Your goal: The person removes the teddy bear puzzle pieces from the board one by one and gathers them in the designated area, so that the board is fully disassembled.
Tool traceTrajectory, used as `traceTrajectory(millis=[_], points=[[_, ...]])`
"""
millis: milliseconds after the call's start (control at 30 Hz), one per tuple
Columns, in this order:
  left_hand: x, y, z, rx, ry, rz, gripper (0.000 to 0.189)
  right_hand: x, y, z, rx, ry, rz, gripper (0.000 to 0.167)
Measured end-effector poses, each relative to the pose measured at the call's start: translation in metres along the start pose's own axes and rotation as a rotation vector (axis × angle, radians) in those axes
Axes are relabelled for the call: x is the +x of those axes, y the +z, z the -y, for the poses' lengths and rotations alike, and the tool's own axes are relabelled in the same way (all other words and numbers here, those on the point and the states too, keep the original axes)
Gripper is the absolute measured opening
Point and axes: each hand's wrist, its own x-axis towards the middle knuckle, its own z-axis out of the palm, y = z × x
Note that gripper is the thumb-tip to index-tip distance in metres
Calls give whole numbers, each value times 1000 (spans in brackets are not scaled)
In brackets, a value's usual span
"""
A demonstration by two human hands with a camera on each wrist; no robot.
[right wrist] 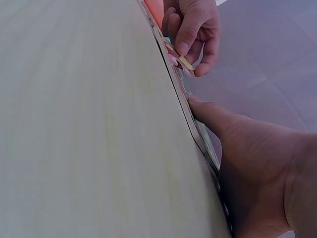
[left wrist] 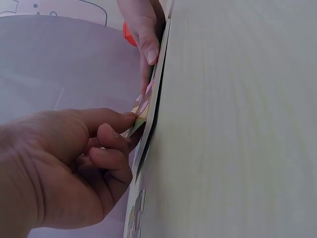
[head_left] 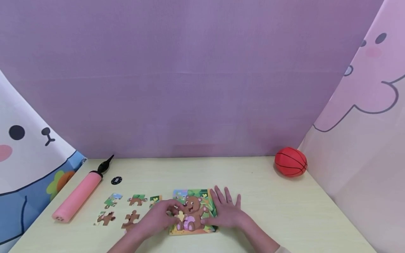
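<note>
A puzzle board (head_left: 199, 225) with a brown bear picture lies flat near the front of the table. My left hand (head_left: 161, 216) pinches a puzzle piece (head_left: 181, 215) between thumb and fingers, over the board's left part. The piece shows its pale yellow side in the head view, and its edge in the right wrist view (right wrist: 185, 63). My right hand (head_left: 227, 211) rests on the board's right edge with fingers spread, its thumb lying across the lower picture. Part of the board is hidden under both hands.
Several loose puzzle pieces (head_left: 137, 200) lie left of the board, one partly behind the left hand. A pink hand pump (head_left: 79, 196) with a black nozzle lies at the left. Near it is a black round chip (head_left: 116, 180). A red ball (head_left: 290, 162) sits at the back right corner.
</note>
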Motion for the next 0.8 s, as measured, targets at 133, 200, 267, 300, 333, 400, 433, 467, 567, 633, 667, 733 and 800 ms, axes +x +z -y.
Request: traceTrajectory(millis=[133, 200, 267, 300, 333, 400, 433, 467, 567, 633, 667, 733, 800], points=[[-1, 0, -1, -31, -9, -19, 28, 1, -1, -2, -15, -6, 19, 119], [-2, -1, -1, -39, -11, -40, 26, 0, -3, -1, -25, -10, 34, 118], [-2, -3, -1, -44, -16, -56, 25, -1, -7, 0, -28, -17, 43, 117], [-3, -4, -1, -45, -19, -63, 24, -1, -8, 1, -29, -17, 52, 117], [-2, -5, -1, -51, -25, -67, 24, -2, -10, 1, -29, -20, 60, 118], [-2, -7, 0, -66, -40, -66, 24, -3, -12, 0, -25, -31, 68, 119], [-2, -8, 0, -71, -49, -64, 23, -4, -13, 0, -23, -37, 70, 120], [-1, -9, 1, -72, -55, -62, 23, -4, -13, 0, -23, -43, 73, 121], [-1, -13, 2, -88, -71, -46, 23, -5, -14, -1, -20, -49, 76, 124], [-1, -16, 4, -93, -80, -41, 23, -5, -14, -1, -18, -50, 75, 125], [-2, -18, 4, -93, -85, -41, 23, -5, -14, -1, -17, -50, 75, 125], [-3, -22, 6, -99, -94, -44, 24, -5, -14, -1, -13, -51, 74, 125], [-5, -25, 7, -105, -95, -48, 24, -5, -14, -1, -11, -51, 72, 125]])
